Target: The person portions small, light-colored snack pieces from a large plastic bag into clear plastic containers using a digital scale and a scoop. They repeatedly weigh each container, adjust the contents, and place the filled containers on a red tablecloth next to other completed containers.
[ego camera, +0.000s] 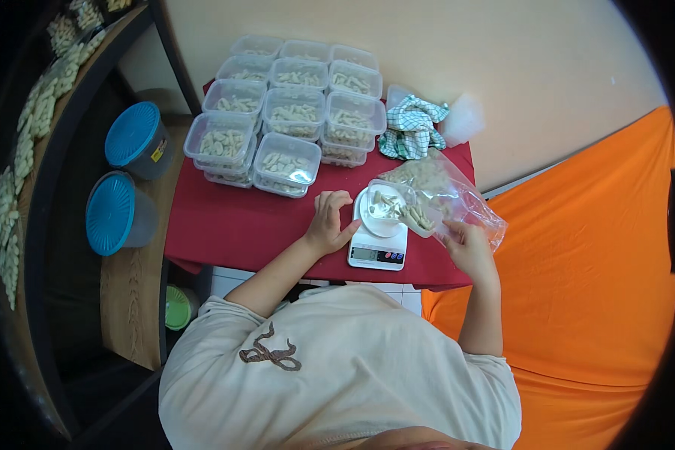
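Observation:
A clear plastic container [385, 198] with a few pale, finger-shaped pieces stands on a white digital kitchen scale [378, 242], whose display is lit. My right hand [472, 250] grips a small translucent scoop or tub [422, 220] holding more of these pieces, tilted at the container's right edge. Behind it lies a large clear plastic bag [444, 185] of the same pieces. My left hand [333, 222] is beside the scale's left edge, fingers curled and thumb apart, with nothing seen in it.
Stacks of filled clear containers [294, 107] stand at the back left of the red-covered table [230, 225]. A checked cloth [413, 126] and a translucent plastic bundle [464, 119] lie by the wall. Blue-lidded tubs [111, 214] stand on a wooden shelf to the left; orange fabric [585, 253] hangs right.

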`<state>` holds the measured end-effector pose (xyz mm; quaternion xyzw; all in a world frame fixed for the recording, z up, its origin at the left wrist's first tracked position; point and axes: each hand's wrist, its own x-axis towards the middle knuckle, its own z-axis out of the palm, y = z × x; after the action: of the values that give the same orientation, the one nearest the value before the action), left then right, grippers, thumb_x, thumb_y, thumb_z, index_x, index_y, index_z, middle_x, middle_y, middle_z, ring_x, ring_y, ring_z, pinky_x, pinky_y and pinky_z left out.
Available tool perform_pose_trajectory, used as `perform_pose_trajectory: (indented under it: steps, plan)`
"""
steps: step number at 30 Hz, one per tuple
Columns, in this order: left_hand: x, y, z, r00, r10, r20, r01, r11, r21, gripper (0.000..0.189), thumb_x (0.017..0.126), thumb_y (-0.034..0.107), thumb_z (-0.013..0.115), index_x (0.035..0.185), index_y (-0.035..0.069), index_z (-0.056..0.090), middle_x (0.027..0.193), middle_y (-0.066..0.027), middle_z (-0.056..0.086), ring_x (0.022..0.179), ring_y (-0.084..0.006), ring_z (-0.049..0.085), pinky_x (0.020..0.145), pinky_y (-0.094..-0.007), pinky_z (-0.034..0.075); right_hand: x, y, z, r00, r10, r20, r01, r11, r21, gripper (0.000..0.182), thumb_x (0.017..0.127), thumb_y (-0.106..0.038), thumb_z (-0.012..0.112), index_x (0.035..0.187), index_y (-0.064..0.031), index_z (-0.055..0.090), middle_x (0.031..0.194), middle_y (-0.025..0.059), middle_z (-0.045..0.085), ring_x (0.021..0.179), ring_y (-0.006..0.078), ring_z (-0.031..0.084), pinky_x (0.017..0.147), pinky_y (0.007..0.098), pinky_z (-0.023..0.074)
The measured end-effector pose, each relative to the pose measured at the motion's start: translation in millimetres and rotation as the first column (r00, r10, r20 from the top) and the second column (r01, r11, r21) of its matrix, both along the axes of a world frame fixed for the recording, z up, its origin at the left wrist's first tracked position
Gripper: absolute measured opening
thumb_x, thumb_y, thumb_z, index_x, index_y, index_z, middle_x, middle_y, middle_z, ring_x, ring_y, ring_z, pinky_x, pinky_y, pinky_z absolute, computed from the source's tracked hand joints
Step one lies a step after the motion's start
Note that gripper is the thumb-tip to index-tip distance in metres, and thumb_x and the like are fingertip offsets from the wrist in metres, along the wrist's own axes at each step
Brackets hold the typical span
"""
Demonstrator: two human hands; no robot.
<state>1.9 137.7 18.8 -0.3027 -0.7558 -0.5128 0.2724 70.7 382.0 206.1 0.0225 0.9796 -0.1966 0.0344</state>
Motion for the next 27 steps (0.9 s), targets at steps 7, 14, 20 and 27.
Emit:
perform_pose_trajectory:
  steps: [7,14,20,27]
  plan:
    - [-7.7,-1.0,-8.5,0.965,-0.062,0.255,0.066,0.998,-0.006,0.035,0.083,0.022,0.059,0.110,0.005,0.046,0.099,-0.0105,0.051,0.094,-0.0272,0.048,0.083,-0.0391,0.036,-13.5,-27.7,33.6,0.999,-0.030,0.040,0.024,0.987,0.160,0.027,0.076,-0.016,0.063,0.096,0.0016,0.066,0.078,0.0241,0.063,0.076,0.0368,0.062,0.066,0.0414,0.0482]
    - [-10.4,0.8,-5.5,0.948,-0.074,0.308,0.083,0.996,-0.014,0.030,0.084,0.023,0.056,0.106,0.005,0.049,0.095,-0.0104,0.053,0.091,-0.0275,0.050,0.082,-0.0389,0.037,0.4,-13.0,54.0,0.998,-0.061,-0.033,0.059,0.997,-0.059,0.029,0.078,-0.006,0.064,0.105,0.0025,0.064,0.083,0.0162,0.067,0.069,0.0247,0.063,0.065,0.0330,0.0478]
    - [-14.2,4.6,-14.2,0.918,-0.059,0.392,0.023,0.995,0.097,0.025,0.085,0.011,0.057,0.107,0.002,0.049,0.089,-0.0096,0.052,0.083,-0.0229,0.051,0.076,-0.0339,0.042,40.3,76.8,41.4,0.997,-0.056,-0.060,0.012,0.824,-0.566,0.033,0.082,0.001,0.061,0.115,0.0021,0.059,0.103,0.0063,0.061,0.095,0.0121,0.055,0.082,0.0253,0.0428]
    - [-17.8,8.2,-22.8,0.882,-0.034,0.470,-0.021,0.993,0.112,0.023,0.087,0.008,0.055,0.108,0.002,0.049,0.087,-0.0077,0.051,0.080,-0.0189,0.051,0.074,-0.0306,0.043,105.8,203.6,-2.7,0.921,-0.380,0.087,0.345,0.692,-0.634,0.031,0.083,-0.002,0.060,0.114,0.0019,0.060,0.090,-0.0002,0.060,0.073,0.0041,0.047,0.061,0.0199,0.0357]
